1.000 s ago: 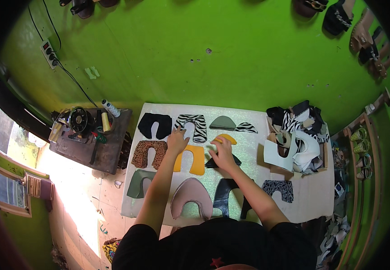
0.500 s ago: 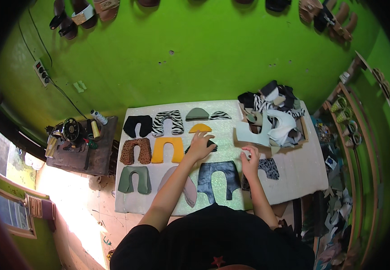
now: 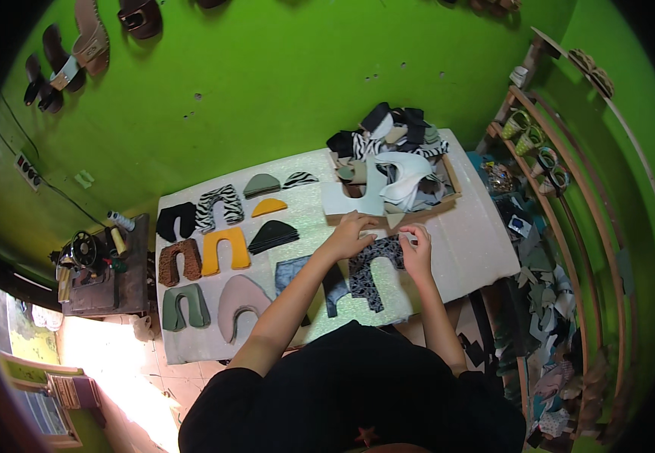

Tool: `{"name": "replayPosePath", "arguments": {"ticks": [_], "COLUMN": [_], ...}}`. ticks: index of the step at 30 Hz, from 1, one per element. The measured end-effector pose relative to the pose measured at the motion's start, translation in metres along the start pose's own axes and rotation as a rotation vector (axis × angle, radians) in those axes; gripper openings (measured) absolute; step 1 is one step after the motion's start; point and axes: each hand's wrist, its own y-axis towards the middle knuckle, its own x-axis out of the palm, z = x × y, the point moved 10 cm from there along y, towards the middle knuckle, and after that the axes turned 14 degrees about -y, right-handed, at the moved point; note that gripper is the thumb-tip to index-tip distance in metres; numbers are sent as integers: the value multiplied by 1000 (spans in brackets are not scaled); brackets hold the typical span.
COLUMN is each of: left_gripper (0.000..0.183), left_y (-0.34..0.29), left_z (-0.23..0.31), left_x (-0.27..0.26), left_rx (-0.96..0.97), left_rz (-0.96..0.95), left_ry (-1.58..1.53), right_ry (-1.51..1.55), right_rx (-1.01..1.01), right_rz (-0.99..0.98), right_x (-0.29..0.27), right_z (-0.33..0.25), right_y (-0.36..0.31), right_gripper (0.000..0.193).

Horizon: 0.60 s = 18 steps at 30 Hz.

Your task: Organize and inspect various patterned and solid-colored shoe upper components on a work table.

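Observation:
My left hand (image 3: 352,237) hovers at the front edge of the scrap box, fingers stretched, with nothing visible in it. Loosely curled, with a gap between thumb and forefinger, my right hand (image 3: 417,251) is at the upper right corner of a grey-and-black patterned U-shaped piece (image 3: 365,285). Whether it touches that piece I cannot tell. Blue-black U-shaped material (image 3: 291,272) is partly covered by my left forearm. Left of my left hand are black half-moon pieces (image 3: 273,235) and a yellow half-moon (image 3: 270,206). A pale U-shaped cutout (image 3: 353,201) leans over the box front.
The box (image 3: 448,204) overflows with scraps at the table's far right. U-shaped stacks, including yellow (image 3: 225,253), zebra-striped (image 3: 219,208) and pink (image 3: 240,298), lie at left. A sewing machine (image 3: 86,253) stands beyond. Scraps (image 3: 550,294) and a wooden rack (image 3: 562,204) border the right.
The view has turned to the right. My left hand has moved right from the half-moon pieces toward the box, uncovering the black ones. More of the patterned piece shows between my hands.

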Motion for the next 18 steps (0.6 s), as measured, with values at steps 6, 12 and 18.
{"name": "replayPosePath", "arguments": {"ticks": [6, 12, 18], "left_gripper": [34, 38, 43], "left_y": [49, 89, 119], "left_z": [18, 17, 0], "left_x": [46, 80, 99], "left_rx": [59, 21, -149], "left_rz": [-7, -14, -28], "left_ry": [-35, -70, 52], "right_ry": [-39, -75, -234], "right_rx": [28, 35, -114], "right_rz": [32, 0, -94], "right_x": [-43, -58, -42], "right_z": [40, 78, 89], "right_y": [28, 83, 151], "right_gripper": [13, 15, 37]}}
